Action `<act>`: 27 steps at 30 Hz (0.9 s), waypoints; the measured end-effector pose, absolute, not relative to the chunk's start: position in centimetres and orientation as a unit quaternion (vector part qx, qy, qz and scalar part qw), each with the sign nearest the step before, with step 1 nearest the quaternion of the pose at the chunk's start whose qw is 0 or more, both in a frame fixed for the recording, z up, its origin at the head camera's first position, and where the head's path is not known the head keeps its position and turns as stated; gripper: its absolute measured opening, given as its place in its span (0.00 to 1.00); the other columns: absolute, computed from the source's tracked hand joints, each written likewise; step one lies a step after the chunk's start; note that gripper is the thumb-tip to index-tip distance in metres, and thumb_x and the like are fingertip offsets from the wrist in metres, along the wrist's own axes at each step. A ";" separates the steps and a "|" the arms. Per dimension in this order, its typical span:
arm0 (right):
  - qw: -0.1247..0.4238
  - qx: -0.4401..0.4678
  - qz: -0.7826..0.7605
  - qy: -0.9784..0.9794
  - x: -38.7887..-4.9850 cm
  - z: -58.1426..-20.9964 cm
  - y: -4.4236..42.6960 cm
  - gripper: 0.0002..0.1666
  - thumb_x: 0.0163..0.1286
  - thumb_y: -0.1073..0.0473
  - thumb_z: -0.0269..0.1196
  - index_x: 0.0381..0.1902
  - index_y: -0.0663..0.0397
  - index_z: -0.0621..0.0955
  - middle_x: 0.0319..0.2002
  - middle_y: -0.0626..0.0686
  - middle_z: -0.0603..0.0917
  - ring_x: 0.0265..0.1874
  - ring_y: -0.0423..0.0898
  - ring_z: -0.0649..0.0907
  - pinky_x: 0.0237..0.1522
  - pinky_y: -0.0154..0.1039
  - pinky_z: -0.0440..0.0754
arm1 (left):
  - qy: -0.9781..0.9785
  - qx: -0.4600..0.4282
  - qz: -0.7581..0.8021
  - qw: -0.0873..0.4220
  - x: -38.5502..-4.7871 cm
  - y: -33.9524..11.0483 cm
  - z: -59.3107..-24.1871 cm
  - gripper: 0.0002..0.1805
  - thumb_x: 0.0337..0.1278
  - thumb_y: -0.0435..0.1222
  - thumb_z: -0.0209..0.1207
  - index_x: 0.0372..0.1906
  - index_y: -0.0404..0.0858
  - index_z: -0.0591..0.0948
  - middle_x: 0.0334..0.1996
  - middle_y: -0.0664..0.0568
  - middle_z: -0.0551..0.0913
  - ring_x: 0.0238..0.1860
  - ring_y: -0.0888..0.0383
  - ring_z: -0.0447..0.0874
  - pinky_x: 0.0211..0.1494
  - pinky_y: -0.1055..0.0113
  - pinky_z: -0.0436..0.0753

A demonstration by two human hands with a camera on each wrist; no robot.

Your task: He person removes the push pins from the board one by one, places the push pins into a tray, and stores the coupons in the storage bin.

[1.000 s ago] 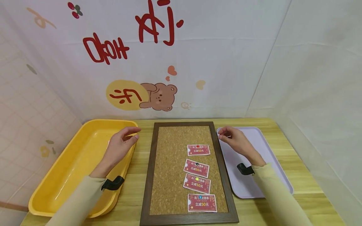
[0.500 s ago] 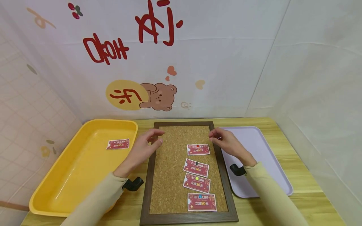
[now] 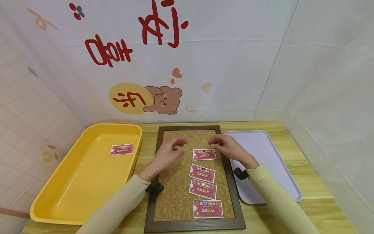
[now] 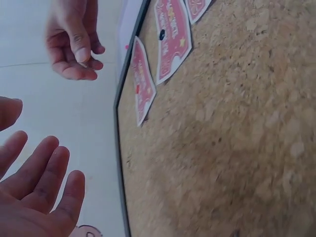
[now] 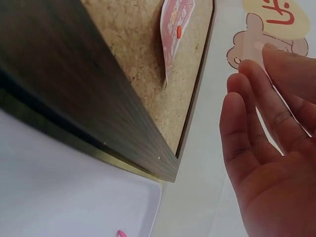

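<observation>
While my left grip (image 3: 168,154) and right grip (image 3: 230,148) hover, loose and empty, the red-pinned coupon (image 3: 204,155) lies nearer my right.

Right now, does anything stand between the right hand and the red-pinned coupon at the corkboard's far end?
Nothing visible does: the right hand hovers near the coupon, with nothing in the gap. The left hand is on the coupon's other side, and the red pin sits in the coupon itself.
</observation>
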State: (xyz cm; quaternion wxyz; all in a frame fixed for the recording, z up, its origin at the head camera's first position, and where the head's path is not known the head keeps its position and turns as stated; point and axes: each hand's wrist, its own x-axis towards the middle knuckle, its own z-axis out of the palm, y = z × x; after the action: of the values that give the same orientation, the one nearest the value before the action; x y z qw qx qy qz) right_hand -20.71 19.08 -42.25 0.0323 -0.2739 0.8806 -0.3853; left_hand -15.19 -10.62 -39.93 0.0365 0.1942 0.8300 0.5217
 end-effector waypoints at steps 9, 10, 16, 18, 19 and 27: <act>0.065 -0.276 -0.378 0.882 -21.4 -42.5 18.3 0.11 0.74 0.66 0.65 0.52 0.64 0.85 0.49 0.59 0.87 0.47 0.50 0.85 0.51 0.50 0.84 | 0.843 0.191 0.499 0.071 -16.6 -8.4 -41.4 0.22 0.74 0.33 0.59 0.68 0.33 0.75 0.62 0.42 0.80 0.63 0.43 0.79 0.65 0.47 0.78; 0.067 -0.279 -0.375 0.881 -21.5 -42.5 18.2 0.11 0.74 0.67 0.65 0.52 0.64 0.85 0.49 0.59 0.87 0.47 0.51 0.85 0.51 0.50 0.84 | 0.842 0.192 0.499 0.077 -16.8 -8.2 -41.6 0.22 0.74 0.32 0.59 0.68 0.32 0.75 0.62 0.41 0.79 0.63 0.43 0.78 0.65 0.47 0.77; 0.083 -0.284 -0.360 0.885 -21.7 -42.6 17.9 0.12 0.74 0.67 0.64 0.52 0.63 0.85 0.46 0.56 0.88 0.45 0.50 0.86 0.50 0.51 0.84 | 0.853 0.202 0.474 0.084 -17.7 -7.1 -42.3 0.22 0.73 0.31 0.59 0.68 0.32 0.75 0.63 0.40 0.79 0.61 0.42 0.80 0.63 0.49 0.79; 0.089 -0.279 -0.352 0.889 -21.9 -42.8 17.8 0.11 0.73 0.66 0.65 0.52 0.62 0.86 0.45 0.54 0.88 0.45 0.48 0.86 0.49 0.50 0.84 | 0.856 0.202 0.468 0.085 -17.9 -6.9 -42.4 0.22 0.73 0.30 0.59 0.68 0.33 0.75 0.63 0.40 0.79 0.61 0.43 0.80 0.63 0.50 0.79; 0.092 -0.277 -0.348 0.891 -22.1 -42.8 17.8 0.11 0.73 0.66 0.65 0.51 0.61 0.86 0.44 0.54 0.88 0.44 0.47 0.86 0.48 0.49 0.84 | 0.857 0.200 0.466 0.088 -18.0 -6.7 -42.4 0.22 0.72 0.30 0.59 0.68 0.33 0.75 0.63 0.40 0.79 0.61 0.43 0.80 0.63 0.50 0.79; 0.105 -0.272 -0.314 0.903 -22.9 -42.8 17.3 0.08 0.71 0.66 0.65 0.46 0.56 0.88 0.40 0.49 0.88 0.41 0.44 0.85 0.47 0.47 0.83 | 0.871 0.186 0.441 0.109 -19.4 -6.0 -43.0 0.22 0.72 0.31 0.60 0.67 0.33 0.75 0.59 0.40 0.81 0.58 0.46 0.82 0.61 0.52 0.81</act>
State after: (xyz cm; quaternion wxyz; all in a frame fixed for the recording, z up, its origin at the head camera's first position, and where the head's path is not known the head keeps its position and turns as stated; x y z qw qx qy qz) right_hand -22.92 17.28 -42.76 0.1046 -0.2723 0.9034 -0.3143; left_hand -19.37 -5.98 -43.04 0.1091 0.1860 0.8713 0.4408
